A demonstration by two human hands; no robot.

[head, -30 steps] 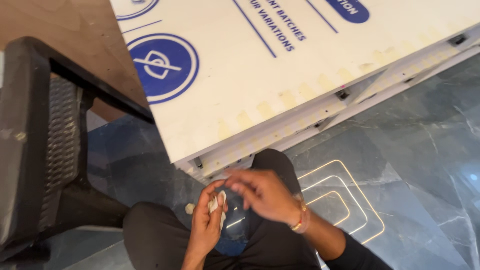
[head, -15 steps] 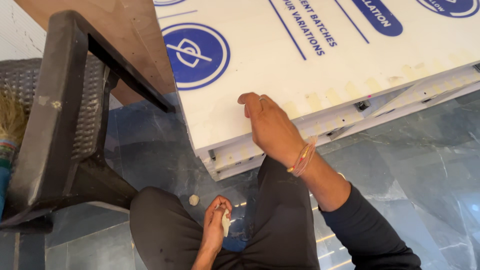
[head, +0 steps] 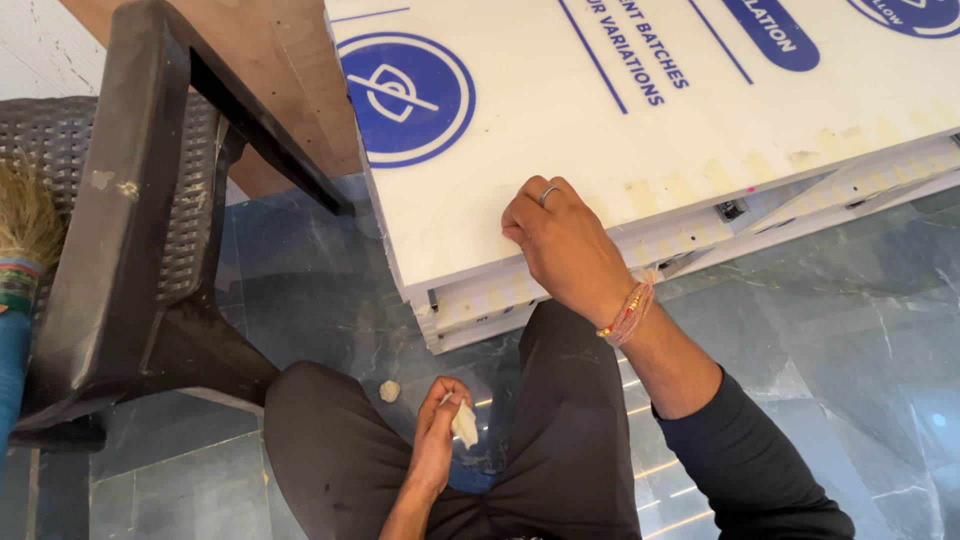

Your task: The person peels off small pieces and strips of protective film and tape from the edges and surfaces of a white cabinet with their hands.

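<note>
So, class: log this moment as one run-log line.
left hand: holds pale lump | right hand: fingers pressed on white panel edge | floor: small lump

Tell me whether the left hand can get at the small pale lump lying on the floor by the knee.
Probably yes. The left hand already grips a whitish wad, but the small pale lump lies just to its left on the bare floor, with nothing between them. The wad in the fingers may hinder picking it up.

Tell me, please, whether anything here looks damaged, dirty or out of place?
A small pale lump lies loose on the grey floor by the knee. The white panel under the right hand has yellowish patches along its near edge. The left hand pinches a similar pale wad.
</note>
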